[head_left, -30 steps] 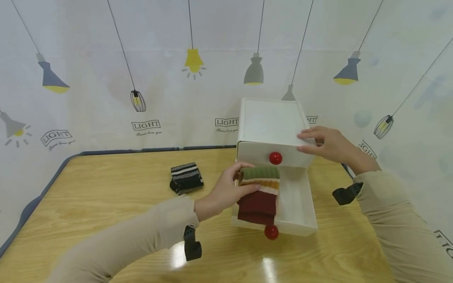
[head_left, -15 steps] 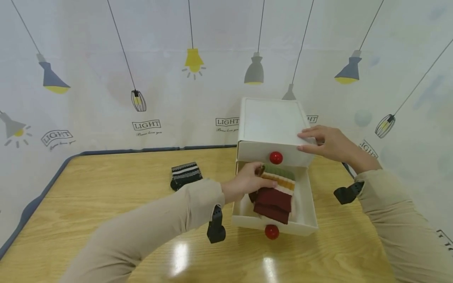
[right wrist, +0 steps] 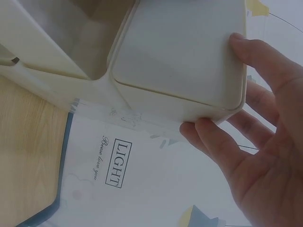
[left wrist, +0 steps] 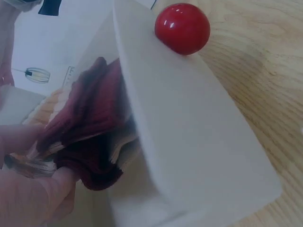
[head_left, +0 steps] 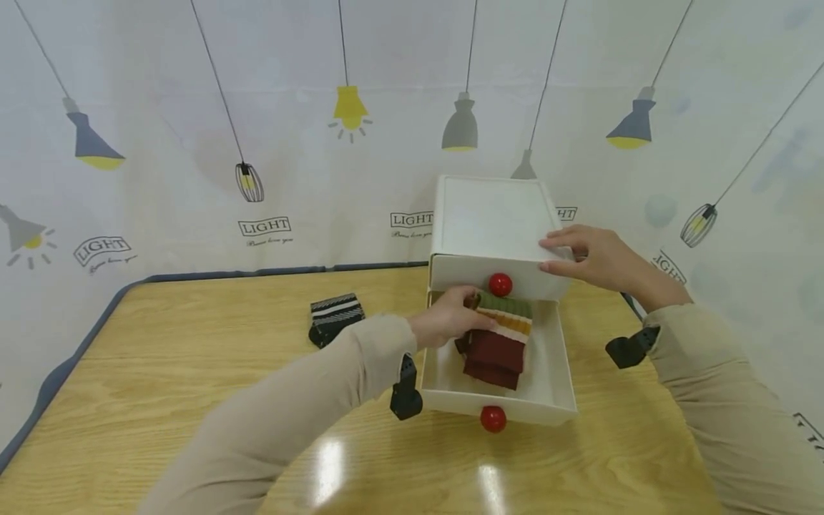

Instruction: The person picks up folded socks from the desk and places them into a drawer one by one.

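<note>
My left hand [head_left: 448, 315] pinches a folded pair of striped socks [head_left: 496, 350], green, orange, white and maroon, inside the pulled-out lower drawer [head_left: 444, 402] of a white drawer box [head_left: 492, 218]. In the left wrist view, thumb and fingers squeeze the end of the socks [left wrist: 94, 104] behind the drawer's front wall [left wrist: 175, 118]. My right hand [head_left: 601, 261] grips the box by its right front edge; in the right wrist view its thumb and fingers lie on different faces around the corner. A red ball knob [head_left: 493, 419] sits on the drawer front.
A folded black sock pair [head_left: 337, 315] with white stripes lies on the wooden table [head_left: 212, 357], left of the box and partly behind the left sleeve. The upper drawer is shut, with its own red knob [head_left: 500, 285]. A lamp-printed cloth [head_left: 322, 179] hangs behind.
My left hand has moved right with the striped socks, from above the drawer's left side down into the drawer. My right hand has stayed on the box.
</note>
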{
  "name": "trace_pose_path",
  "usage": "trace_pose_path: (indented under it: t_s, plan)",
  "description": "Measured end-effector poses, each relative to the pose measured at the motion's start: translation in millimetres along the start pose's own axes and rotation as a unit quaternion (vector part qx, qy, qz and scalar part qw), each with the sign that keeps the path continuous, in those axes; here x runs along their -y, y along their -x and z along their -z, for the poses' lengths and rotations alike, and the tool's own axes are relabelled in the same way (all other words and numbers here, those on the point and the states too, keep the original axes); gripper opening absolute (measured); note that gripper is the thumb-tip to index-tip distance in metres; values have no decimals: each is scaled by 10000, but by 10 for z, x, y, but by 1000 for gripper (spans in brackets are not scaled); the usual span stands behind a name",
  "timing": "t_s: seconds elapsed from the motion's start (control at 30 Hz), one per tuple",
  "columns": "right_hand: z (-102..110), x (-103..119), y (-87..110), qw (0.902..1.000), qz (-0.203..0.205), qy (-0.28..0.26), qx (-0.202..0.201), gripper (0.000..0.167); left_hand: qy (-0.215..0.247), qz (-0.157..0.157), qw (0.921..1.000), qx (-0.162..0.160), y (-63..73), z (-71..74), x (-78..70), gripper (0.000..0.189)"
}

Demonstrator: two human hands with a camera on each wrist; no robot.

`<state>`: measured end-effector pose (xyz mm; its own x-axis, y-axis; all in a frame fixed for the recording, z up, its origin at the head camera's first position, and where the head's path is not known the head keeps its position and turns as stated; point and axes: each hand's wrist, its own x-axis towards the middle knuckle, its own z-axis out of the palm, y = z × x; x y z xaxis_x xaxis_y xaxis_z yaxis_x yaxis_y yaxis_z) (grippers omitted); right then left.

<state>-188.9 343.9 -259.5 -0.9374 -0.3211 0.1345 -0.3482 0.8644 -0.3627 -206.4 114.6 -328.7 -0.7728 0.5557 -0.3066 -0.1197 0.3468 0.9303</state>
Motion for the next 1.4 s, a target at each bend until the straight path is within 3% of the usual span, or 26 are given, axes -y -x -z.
trace_pose_path:
  t_s: [0.27, 0.53, 0.8, 0.93, 1.17, 1.3, 1.4]
  plan:
    - [16, 2, -10, 10000, 0, 13, 48, 47, -835, -283, 9961, -4, -59, 1, 16, 59]
    - [23, 4, -28, 9998, -30, -48, 166, 48, -1229, -230, 9918, 262, -33, 61, 46, 53]
    - [23, 3, -24, 9998, -12, -73, 165, 48, -1792, -848, 9801, -14, 59, 39, 58, 43]
    - [18, 9, -20, 9998, -81, -78, 166, 48, -1797, -1162, 9768, -11, 115, 57, 52, 37]
    - [16, 3, -18, 9999, -66, -30, 146, 48, -1950, -1813, 9638, 119, 208, 166, 102, 31]
    - [13, 2, -14, 9999, -103, -39, 112, 49, -1712, -2061, 9634, 87, 284, 222, 176, 32]
    - [1, 4, -14, 9999, -73, -99, 106, 48, -1307, -2101, 9688, 120, 414, 231, 190, 35]
